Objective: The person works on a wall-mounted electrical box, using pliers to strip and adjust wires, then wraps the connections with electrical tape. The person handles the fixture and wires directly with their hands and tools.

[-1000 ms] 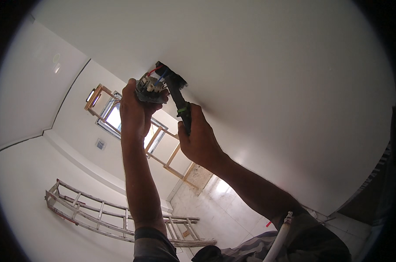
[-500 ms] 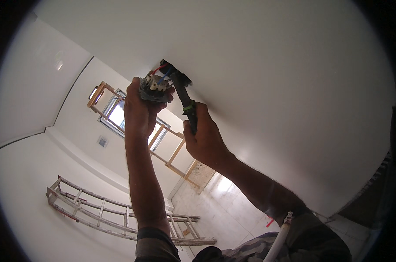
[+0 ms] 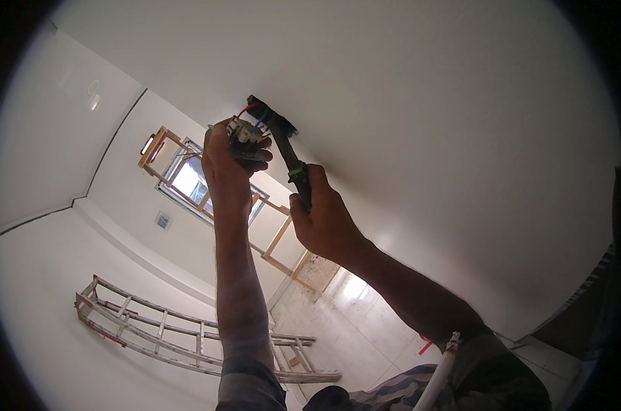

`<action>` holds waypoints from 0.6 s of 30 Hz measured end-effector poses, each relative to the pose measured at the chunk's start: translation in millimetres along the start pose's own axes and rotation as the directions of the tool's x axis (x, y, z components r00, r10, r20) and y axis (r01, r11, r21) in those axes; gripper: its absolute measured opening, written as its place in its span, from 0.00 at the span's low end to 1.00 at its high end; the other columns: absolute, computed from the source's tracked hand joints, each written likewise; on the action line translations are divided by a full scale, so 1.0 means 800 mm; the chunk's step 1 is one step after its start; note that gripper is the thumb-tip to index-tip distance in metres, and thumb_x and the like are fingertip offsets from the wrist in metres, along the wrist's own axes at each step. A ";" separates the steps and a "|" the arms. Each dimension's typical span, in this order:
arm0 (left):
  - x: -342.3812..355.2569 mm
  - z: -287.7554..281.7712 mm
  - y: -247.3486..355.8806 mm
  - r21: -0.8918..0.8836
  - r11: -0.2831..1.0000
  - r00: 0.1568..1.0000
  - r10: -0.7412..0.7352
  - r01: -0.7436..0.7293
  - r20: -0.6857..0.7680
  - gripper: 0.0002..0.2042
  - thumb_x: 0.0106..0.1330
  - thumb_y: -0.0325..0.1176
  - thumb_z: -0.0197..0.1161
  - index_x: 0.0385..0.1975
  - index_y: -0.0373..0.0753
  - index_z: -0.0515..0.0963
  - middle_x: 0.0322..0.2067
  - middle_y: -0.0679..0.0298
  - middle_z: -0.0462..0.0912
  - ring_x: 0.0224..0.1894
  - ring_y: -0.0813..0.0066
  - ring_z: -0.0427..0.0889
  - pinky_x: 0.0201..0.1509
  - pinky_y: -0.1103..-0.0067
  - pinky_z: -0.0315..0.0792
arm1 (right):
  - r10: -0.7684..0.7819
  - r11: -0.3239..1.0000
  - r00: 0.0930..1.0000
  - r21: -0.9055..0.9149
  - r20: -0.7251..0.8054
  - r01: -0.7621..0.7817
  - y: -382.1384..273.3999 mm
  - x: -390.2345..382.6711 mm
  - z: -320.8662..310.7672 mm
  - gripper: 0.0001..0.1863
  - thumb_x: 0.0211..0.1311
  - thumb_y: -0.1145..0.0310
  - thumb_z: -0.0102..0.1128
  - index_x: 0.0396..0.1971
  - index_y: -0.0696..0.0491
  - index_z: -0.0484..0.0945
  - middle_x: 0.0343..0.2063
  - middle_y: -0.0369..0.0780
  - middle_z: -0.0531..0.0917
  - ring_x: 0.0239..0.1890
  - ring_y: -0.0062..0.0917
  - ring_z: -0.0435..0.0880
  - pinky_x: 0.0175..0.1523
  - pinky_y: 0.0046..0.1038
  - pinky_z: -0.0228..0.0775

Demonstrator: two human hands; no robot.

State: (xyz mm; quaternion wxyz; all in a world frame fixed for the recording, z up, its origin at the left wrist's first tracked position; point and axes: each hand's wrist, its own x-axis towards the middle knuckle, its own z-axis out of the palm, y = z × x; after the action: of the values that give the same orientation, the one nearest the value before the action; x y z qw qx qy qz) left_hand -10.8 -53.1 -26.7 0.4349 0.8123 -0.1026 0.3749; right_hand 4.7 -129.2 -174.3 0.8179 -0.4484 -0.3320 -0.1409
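Both arms reach up overhead, forearms bare. The left hand is curled closed in a grip, fingers bent inward; the right hand is clenched in a fist just beside it.

White walls, bright window — wooden ladder.

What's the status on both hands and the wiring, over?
Left hand gripping small electrical fitting with red and blue wires at the white surface. Right hand holding black-handled tool, tip at wires. Nothing in between.
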 end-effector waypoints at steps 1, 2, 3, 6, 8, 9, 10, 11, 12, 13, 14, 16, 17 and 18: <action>0.004 -0.004 -0.006 -0.057 0.998 1.000 -0.019 0.020 0.025 0.25 0.79 0.52 0.41 0.49 0.34 0.75 0.29 0.53 0.85 0.25 0.69 0.84 0.27 0.77 0.75 | 0.054 0.998 0.998 0.015 0.039 -0.054 -0.007 -0.001 -0.004 0.19 0.66 0.77 0.54 0.54 0.59 0.61 0.39 0.60 0.80 0.43 0.61 0.82 0.45 0.54 0.75; 0.006 -0.007 -0.009 -0.114 0.993 0.998 -0.035 0.041 0.052 0.25 0.79 0.52 0.40 0.48 0.34 0.74 0.29 0.53 0.85 0.24 0.68 0.84 0.26 0.77 0.75 | 0.058 0.998 0.997 -0.010 0.059 -0.058 -0.008 -0.002 -0.008 0.19 0.66 0.77 0.54 0.53 0.59 0.60 0.38 0.60 0.80 0.42 0.61 0.83 0.44 0.54 0.75; 0.005 -0.005 -0.010 -0.147 0.988 0.998 -0.041 0.048 0.055 0.25 0.79 0.52 0.40 0.48 0.34 0.74 0.29 0.52 0.85 0.23 0.68 0.84 0.26 0.78 0.74 | 0.062 0.998 0.995 -0.037 0.078 -0.059 -0.009 -0.003 -0.013 0.19 0.65 0.78 0.54 0.53 0.59 0.60 0.36 0.60 0.81 0.42 0.61 0.83 0.44 0.53 0.75; 0.000 0.001 -0.015 -0.211 0.976 0.998 -0.034 0.045 0.053 0.25 0.79 0.52 0.39 0.48 0.34 0.74 0.28 0.52 0.85 0.23 0.69 0.82 0.24 0.78 0.71 | 0.078 0.995 0.990 -0.071 0.119 -0.070 -0.018 -0.006 -0.026 0.19 0.64 0.78 0.54 0.51 0.60 0.60 0.34 0.60 0.81 0.39 0.61 0.83 0.42 0.53 0.76; 0.000 0.004 -0.022 -0.212 0.977 0.999 -0.001 0.009 0.037 0.25 0.79 0.52 0.38 0.47 0.34 0.74 0.28 0.52 0.85 0.22 0.70 0.82 0.24 0.78 0.70 | 0.084 0.992 0.989 -0.102 0.119 -0.072 -0.018 -0.010 -0.030 0.18 0.66 0.77 0.54 0.51 0.59 0.60 0.31 0.57 0.80 0.36 0.56 0.84 0.40 0.49 0.75; -0.001 0.006 -0.023 -0.192 0.981 0.999 0.037 -0.033 0.013 0.25 0.80 0.52 0.38 0.47 0.34 0.74 0.27 0.53 0.84 0.22 0.71 0.81 0.24 0.79 0.70 | 0.080 0.990 0.991 -0.124 0.111 -0.066 -0.017 -0.012 -0.030 0.17 0.67 0.76 0.54 0.52 0.59 0.61 0.29 0.53 0.79 0.33 0.51 0.84 0.39 0.45 0.74; -0.003 0.009 -0.025 -0.171 0.982 0.997 0.074 -0.075 -0.009 0.25 0.80 0.52 0.37 0.47 0.34 0.74 0.27 0.54 0.84 0.21 0.71 0.81 0.23 0.79 0.69 | 0.075 0.988 0.992 -0.146 0.103 -0.060 -0.016 -0.014 -0.030 0.16 0.69 0.75 0.54 0.52 0.58 0.62 0.26 0.50 0.78 0.30 0.47 0.84 0.38 0.42 0.73; -0.004 0.012 -0.027 -0.150 0.982 0.993 0.112 -0.115 -0.031 0.25 0.80 0.52 0.37 0.47 0.34 0.74 0.27 0.55 0.84 0.21 0.71 0.81 0.23 0.79 0.69 | 0.054 0.990 0.993 -0.138 0.109 -0.038 -0.015 -0.015 -0.031 0.17 0.69 0.74 0.55 0.52 0.58 0.62 0.27 0.51 0.78 0.31 0.47 0.85 0.39 0.42 0.73; -0.007 0.015 -0.024 -0.125 0.985 0.992 0.117 -0.122 -0.046 0.26 0.80 0.52 0.37 0.47 0.34 0.74 0.27 0.56 0.83 0.23 0.72 0.81 0.25 0.80 0.70 | 0.032 0.991 0.993 -0.133 0.117 -0.016 -0.016 -0.014 -0.033 0.17 0.69 0.74 0.55 0.53 0.58 0.62 0.28 0.51 0.79 0.33 0.48 0.85 0.40 0.42 0.73; -0.010 0.018 -0.020 -0.100 0.987 0.991 0.123 -0.128 -0.061 0.26 0.80 0.52 0.36 0.47 0.34 0.74 0.28 0.57 0.83 0.24 0.73 0.81 0.27 0.81 0.70 | 0.010 0.992 0.992 -0.128 0.124 0.006 -0.017 -0.013 -0.034 0.17 0.69 0.73 0.55 0.53 0.58 0.63 0.29 0.51 0.79 0.34 0.48 0.85 0.41 0.42 0.73; -0.012 0.019 -0.017 -0.075 0.988 0.989 0.128 -0.134 -0.076 0.26 0.81 0.53 0.36 0.47 0.34 0.74 0.28 0.59 0.83 0.26 0.74 0.81 0.28 0.82 0.70 | 0.003 0.989 0.994 -0.147 0.110 0.014 -0.017 -0.014 -0.034 0.17 0.69 0.73 0.55 0.53 0.58 0.63 0.29 0.50 0.79 0.33 0.46 0.85 0.41 0.41 0.73; -0.005 0.017 -0.021 0.027 0.976 0.973 0.217 -0.215 -0.079 0.23 0.80 0.49 0.40 0.49 0.34 0.75 0.31 0.60 0.82 0.31 0.77 0.81 0.33 0.83 0.71 | -0.014 0.985 0.997 -0.172 0.076 0.027 -0.015 -0.012 -0.035 0.16 0.69 0.73 0.56 0.53 0.58 0.65 0.28 0.48 0.78 0.31 0.41 0.84 0.41 0.39 0.72; -0.001 0.017 -0.022 0.078 0.964 0.962 0.261 -0.255 -0.077 0.22 0.80 0.48 0.42 0.49 0.33 0.75 0.33 0.60 0.82 0.33 0.78 0.81 0.36 0.84 0.72 | 0.014 0.984 0.997 -0.176 0.078 0.000 -0.017 -0.011 -0.038 0.16 0.69 0.73 0.56 0.53 0.58 0.65 0.27 0.46 0.77 0.30 0.38 0.82 0.40 0.37 0.72; -0.004 0.020 -0.021 0.095 0.946 0.937 0.321 -0.310 -0.139 0.20 0.79 0.45 0.45 0.50 0.33 0.75 0.35 0.61 0.81 0.34 0.79 0.81 0.38 0.84 0.72 | 0.041 0.983 0.996 -0.183 0.083 -0.025 -0.021 -0.013 -0.040 0.16 0.69 0.73 0.56 0.53 0.58 0.66 0.27 0.45 0.76 0.29 0.34 0.80 0.39 0.36 0.71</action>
State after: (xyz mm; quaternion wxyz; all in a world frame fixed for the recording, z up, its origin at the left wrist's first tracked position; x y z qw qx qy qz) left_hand 3.4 -55.8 -45.2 0.3462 0.7693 -0.1844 0.5043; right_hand 2.0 -165.5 -182.6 0.7607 -0.5322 -0.3454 -0.1373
